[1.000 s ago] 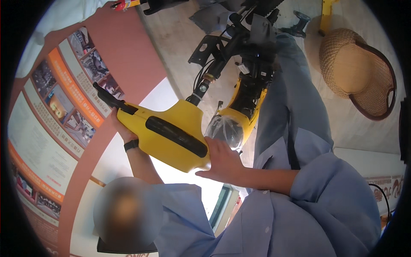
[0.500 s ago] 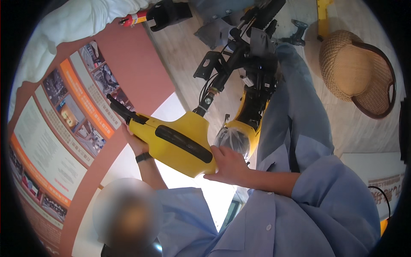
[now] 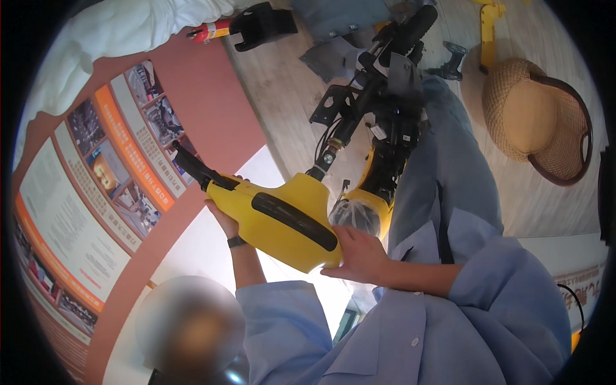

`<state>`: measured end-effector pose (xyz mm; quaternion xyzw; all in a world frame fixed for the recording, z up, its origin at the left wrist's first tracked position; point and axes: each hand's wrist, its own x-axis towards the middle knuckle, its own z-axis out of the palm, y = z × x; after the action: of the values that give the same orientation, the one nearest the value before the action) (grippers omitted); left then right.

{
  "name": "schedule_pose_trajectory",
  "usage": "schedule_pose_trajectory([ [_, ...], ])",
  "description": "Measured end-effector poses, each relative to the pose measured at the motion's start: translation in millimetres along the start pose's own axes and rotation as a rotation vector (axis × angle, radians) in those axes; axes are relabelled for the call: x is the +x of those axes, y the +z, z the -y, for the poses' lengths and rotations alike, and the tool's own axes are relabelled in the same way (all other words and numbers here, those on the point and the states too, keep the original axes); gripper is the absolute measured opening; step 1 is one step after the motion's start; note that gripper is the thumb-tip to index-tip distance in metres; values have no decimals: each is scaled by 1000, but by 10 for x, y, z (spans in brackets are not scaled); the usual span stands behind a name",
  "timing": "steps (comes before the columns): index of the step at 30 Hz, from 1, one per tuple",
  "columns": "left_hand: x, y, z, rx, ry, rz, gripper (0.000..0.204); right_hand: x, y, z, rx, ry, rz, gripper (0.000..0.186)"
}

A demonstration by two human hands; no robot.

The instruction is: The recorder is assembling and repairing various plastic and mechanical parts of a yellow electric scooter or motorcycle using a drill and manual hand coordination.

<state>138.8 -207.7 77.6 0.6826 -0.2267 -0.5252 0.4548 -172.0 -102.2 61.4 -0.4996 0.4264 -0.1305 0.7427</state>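
Observation:
My left hand grips the left end of a yellow handlebar housing, just beside its black lever. My right hand holds the housing's right end, fingers curled round it. A black steering column with cables and a bracket runs from the housing toward the dark front assembly. Beside it lies the scooter's yellow-and-black body, with clear plastic wrap at its near end. My trousered legs extend along its right side.
A woven item, cordless drill and yellow part lie at right. Left are a printed board, white cloth, red extinguisher and black part. A blurred, capped head shows lower left.
The housing and both my hands have shifted right and slightly downward in the view, still gripped. The surroundings also appear somewhat lower, with more showing at the top.

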Motion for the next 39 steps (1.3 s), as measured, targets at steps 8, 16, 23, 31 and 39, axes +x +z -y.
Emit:
schedule_pose_trajectory([
  [8,-99,183,-30,-84,-38,-17,68,4,-22,72,-31,57,34,90],
  [16,-14,-14,103,-68,21,-113,60,68,-264,278,-27,160,126,84],
  [23,-14,78,131,-198,-38,-223,64,960,-739,912,-345,-266,-272,64],
  [31,-96,256,95,-284,-78,-240,61,1140,-310,1117,-95,39,-42,56],
  [39,-91,191,110,-292,-108,-225,61,1149,-395,1230,-6,129,13,57],
])
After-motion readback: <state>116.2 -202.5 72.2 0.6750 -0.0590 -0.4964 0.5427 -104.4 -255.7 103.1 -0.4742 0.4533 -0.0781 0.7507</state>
